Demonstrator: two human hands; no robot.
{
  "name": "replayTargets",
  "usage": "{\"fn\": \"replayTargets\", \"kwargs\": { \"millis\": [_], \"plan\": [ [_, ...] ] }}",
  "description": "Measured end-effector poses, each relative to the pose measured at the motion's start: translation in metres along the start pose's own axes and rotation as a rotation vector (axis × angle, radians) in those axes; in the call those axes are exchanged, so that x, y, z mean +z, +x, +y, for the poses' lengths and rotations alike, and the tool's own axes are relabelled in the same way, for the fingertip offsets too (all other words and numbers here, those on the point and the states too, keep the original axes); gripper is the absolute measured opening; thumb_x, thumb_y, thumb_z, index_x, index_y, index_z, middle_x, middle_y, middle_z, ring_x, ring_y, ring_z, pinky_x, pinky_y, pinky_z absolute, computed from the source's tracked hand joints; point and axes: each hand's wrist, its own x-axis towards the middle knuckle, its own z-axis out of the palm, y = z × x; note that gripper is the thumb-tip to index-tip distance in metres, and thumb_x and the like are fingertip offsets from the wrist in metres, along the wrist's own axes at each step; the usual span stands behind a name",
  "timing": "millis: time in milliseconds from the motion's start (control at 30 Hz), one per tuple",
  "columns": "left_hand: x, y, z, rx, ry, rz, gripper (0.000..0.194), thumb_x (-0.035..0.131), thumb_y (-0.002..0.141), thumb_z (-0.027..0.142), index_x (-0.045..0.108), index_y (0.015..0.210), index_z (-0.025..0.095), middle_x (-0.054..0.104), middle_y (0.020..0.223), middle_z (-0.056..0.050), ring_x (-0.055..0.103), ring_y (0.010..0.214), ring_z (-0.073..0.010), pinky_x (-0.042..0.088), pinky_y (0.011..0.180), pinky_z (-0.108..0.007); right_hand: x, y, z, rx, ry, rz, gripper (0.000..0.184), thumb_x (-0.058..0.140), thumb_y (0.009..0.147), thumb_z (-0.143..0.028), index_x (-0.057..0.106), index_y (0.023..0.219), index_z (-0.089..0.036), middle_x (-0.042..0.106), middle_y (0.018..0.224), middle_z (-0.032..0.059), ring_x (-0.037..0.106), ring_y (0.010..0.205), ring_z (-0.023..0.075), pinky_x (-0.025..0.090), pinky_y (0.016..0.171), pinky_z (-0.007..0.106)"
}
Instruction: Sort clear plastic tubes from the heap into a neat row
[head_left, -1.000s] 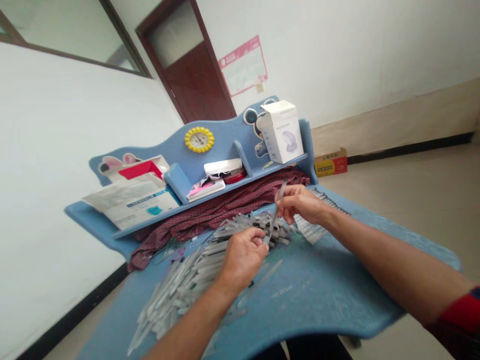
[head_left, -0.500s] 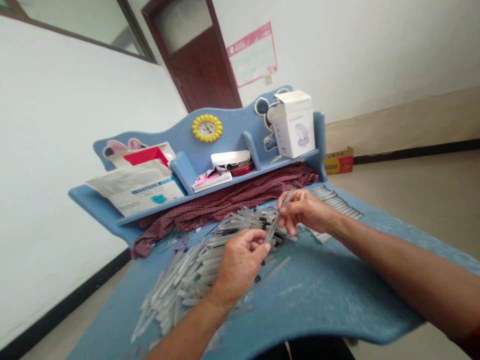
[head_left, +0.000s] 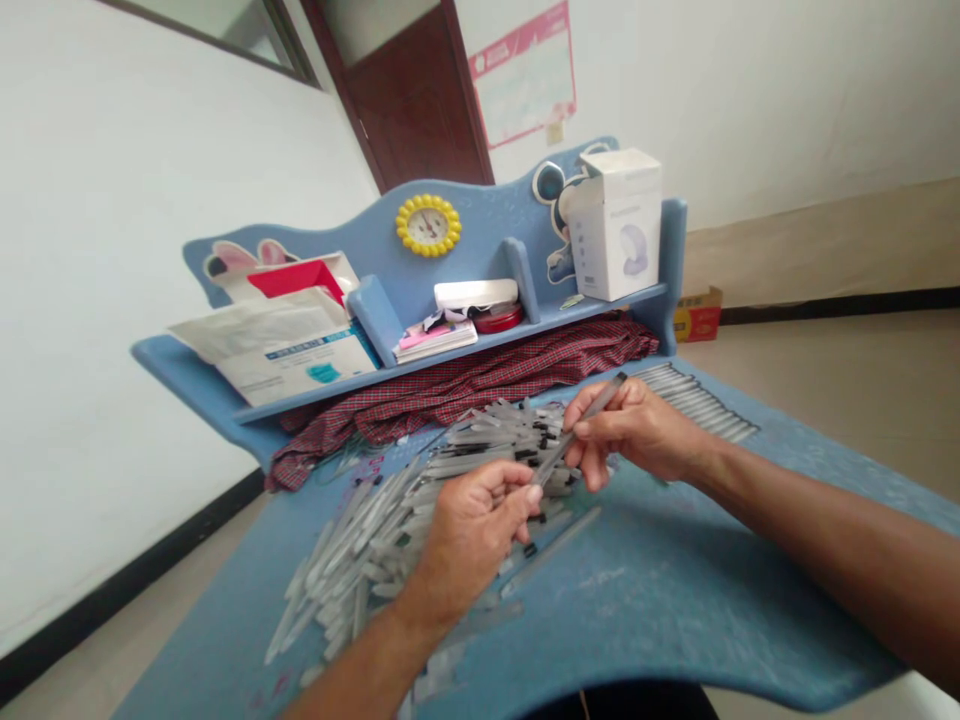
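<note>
Both my hands grip one pen [head_left: 556, 455], grey and translucent with a dark upper end, held at a slant above the desk. My left hand [head_left: 480, 520] pinches its lower end. My right hand [head_left: 626, 425] has thumb and fingers closed round its upper part. Under and beside the left hand spreads a heap of clear pens and pen parts [head_left: 375, 535], some with black pieces. Beyond the right hand, several similar pens [head_left: 694, 400] lie side by side in a row, partly hidden by that hand.
The blue desk [head_left: 660, 590] has a raised shelf [head_left: 322, 395] at the back. On it stand a white box [head_left: 615, 225], a mask package [head_left: 300, 355] and a red round tin [head_left: 498, 318]. A checked cloth [head_left: 450, 390] lies bunched beneath. A yellow flower-shaped clock [head_left: 428, 226] is on the backboard.
The camera view has shifted a little. My right hand has moved slightly to the right in view, and both hands still hold the same pen.
</note>
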Motion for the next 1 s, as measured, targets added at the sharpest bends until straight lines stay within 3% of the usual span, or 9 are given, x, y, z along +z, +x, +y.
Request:
{"fn": "replayTargets", "kwargs": {
  "millis": [367,567,700,800,900,1000],
  "plan": [
    [0.001,-0.013,0.0,0.069,0.092,0.022,0.014,0.054,0.076,0.029,0.061,0.08,0.017,0.055,0.058,0.004,0.046,0.045,-0.0077,0.037,0.043,-0.019,0.01,0.0,0.007,-0.001,0.085,-0.007,0.014,0.065,0.07,-0.02,0.057,0.08,-0.014,0.072,0.063,0.0057,0.068,0.049,0.0198,0.054,0.044,0.025],
    [0.0,-0.005,0.008,0.054,0.062,0.049,0.014,0.056,0.075,0.029,0.061,0.077,0.016,0.055,0.057,0.004,0.045,0.044,-0.0075,0.036,0.042,-0.018,0.009,0.005,0.009,0.022,0.004,-0.006,0.024,0.066,0.074,-0.036,0.056,0.079,-0.014,0.07,0.063,0.0048,0.067,0.049,0.0187,0.052,0.044,0.026],
    [-0.005,0.001,0.015,0.029,0.07,0.14,0.018,0.059,0.072,0.033,0.062,0.076,0.016,0.055,0.054,0.004,0.044,0.043,-0.0081,0.034,0.041,-0.018,0.005,0.007,0.006,-0.032,-0.476,0.157,0.039,0.054,0.081,-0.05,0.053,0.063,-0.016,0.061,0.05,0.0013,0.054,0.035,0.0109,0.036,0.034,0.019],
    [-0.006,0.001,0.015,-0.008,0.065,0.182,0.02,0.061,0.068,0.035,0.062,0.074,0.016,0.053,0.05,0.005,0.043,0.041,-0.0087,0.032,0.039,-0.018,0.001,0.005,0.004,-0.339,-1.045,0.282,0.019,0.058,0.082,-0.034,0.062,0.079,-0.016,0.061,0.055,-0.0002,0.054,0.046,0.0103,0.036,0.046,0.02],
    [-0.004,0.0,0.013,-0.01,0.071,0.134,0.022,0.061,0.068,0.037,0.062,0.074,0.016,0.053,0.051,0.005,0.042,0.04,-0.0085,0.032,0.039,-0.018,0.002,0.001,0.004,-0.522,-1.534,0.122,0.02,0.051,0.085,-0.021,0.062,0.101,-0.019,0.067,0.073,0.003,0.057,0.06,0.0123,0.035,0.056,0.022],
    [-0.002,0.0,0.013,-0.021,0.098,0.081,0.023,0.059,0.07,0.039,0.063,0.074,0.017,0.054,0.051,0.005,0.043,0.04,-0.0087,0.032,0.039,-0.018,0.004,-0.001,0.002,-0.485,-1.806,-0.035,0.021,0.042,0.088,-0.016,0.062,0.093,-0.018,0.067,0.075,0.0046,0.055,0.058,0.0123,0.031,0.053,0.024]
  ]
}}
